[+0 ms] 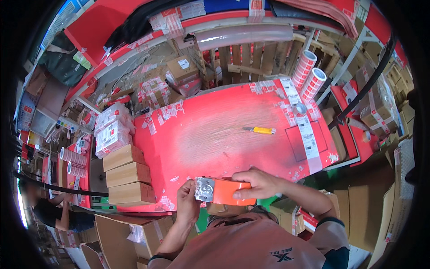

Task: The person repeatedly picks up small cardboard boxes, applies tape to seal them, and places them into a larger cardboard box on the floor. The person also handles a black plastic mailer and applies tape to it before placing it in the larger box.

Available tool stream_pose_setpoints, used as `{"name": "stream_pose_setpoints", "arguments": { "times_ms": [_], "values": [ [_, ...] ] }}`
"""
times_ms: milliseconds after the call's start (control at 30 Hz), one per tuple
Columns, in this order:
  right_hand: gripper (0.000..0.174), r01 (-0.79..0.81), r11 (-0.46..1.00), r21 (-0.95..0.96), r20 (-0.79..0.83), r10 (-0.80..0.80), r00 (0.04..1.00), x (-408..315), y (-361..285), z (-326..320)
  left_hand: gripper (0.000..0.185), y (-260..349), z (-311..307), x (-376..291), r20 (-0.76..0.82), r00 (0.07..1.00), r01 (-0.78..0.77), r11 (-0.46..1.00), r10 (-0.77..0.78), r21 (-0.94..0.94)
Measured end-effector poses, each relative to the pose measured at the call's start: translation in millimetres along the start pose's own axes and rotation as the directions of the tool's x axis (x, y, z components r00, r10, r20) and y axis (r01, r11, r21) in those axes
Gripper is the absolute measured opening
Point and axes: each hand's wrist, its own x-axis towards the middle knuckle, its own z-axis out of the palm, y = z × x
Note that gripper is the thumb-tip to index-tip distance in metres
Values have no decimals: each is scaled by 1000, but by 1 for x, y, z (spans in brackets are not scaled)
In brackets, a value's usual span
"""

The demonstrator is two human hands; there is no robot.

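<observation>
An orange tape dispenser (225, 192) with a metal front plate is held level over the near edge of the red worktable (201, 148). My right hand (260, 184) wraps around its orange body, thumb on the near side. At the metal toothed end, my left hand (188, 196) has its fingers closed against the edge; what they pinch there is too small to tell. Beyond my hands, a yellow utility knife (263, 130) lies on the worn middle of the tabletop. No cardboard box sits directly beneath the dispenser on the table.
Brown cardboard boxes (129, 178) line the table's left edge beside plastic-wrapped parcels (112, 131). Stacked tape rolls (310, 84), a loose roll (300, 109) and a strip of printed labels (307, 138) occupy the right. A person (55, 212) stands far left. Open cartons (121, 235) surround me.
</observation>
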Motion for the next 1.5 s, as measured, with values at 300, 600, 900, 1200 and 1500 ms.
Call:
{"name": "stream_pose_setpoints", "arguments": {
  "times_ms": [300, 600, 900, 1200, 1500],
  "values": [
    [37, -459, 875, 154, 350, 386, 854, -1, 43, -16, 31, -163, -79, -40, -291, 954, 28, 946, 72, 322],
    [40, -365, 903, 228, 299, 292, 909, -32, 74, -1, 57, -129, -129, -37, 195, 721, 111, 389, -665, 914],
    [45, -147, 985, 92, 218, 124, 968, -41, 61, -19, 114, 21, 5, 11, 590, 757, -597, 68, -281, 799],
    [18, -65, 552, -831, 274, 509, 816, -32, 48, 19, 67, 9, 32, 14, 543, 527, -841, -492, -654, 224],
    [44, -872, 72, -485, -834, 264, 485, -149, 314, -5, 91, -88, 35, 54, -88, 423, -849, -428, -902, 311]
  ]
}}
